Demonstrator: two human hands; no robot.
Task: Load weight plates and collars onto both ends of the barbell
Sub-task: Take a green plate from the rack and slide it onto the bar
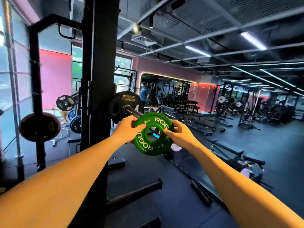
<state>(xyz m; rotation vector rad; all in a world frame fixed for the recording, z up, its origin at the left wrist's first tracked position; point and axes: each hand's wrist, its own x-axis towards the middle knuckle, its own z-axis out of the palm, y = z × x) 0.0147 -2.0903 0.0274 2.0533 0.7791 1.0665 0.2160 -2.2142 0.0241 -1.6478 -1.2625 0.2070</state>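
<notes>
Black plate [126, 104] already on sleeve [133, 112]. Both hands, left [126, 129] and right [179, 134], grip green plate [153, 134] at sleeve tip. Collar unseen; far end hidden.

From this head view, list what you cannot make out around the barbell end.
- Sleeve tip: hidden behind the green plate, so whether its hole is on the bar sleeve is unclear.
- Collars: none visible.
- Far end of the barbell: behind the rack upright.
- Black plate weight marking: too small.

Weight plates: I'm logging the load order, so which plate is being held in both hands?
The small green plate, gripped at its rim by the left hand and right hand. The black plate already sits on the barbell sleeve.
</notes>
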